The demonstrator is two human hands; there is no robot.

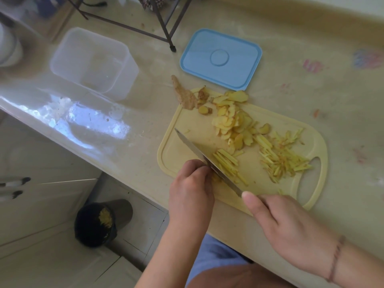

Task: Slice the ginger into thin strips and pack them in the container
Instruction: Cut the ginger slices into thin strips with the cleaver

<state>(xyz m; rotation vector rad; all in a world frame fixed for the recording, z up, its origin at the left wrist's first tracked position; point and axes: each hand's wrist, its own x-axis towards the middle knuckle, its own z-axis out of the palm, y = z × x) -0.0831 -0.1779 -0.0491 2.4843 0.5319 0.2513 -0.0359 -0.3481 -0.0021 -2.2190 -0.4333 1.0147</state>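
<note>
Right hand (278, 223) holds knife (205, 161) over ginger strips (227, 163).

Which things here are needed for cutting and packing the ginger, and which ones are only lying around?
For the job: knife, ginger strips, ginger slices, cutting board, clear container, blue lid, left hand, right hand.

Lying about: ginger peel, bin on the floor, metal stand legs.
</note>
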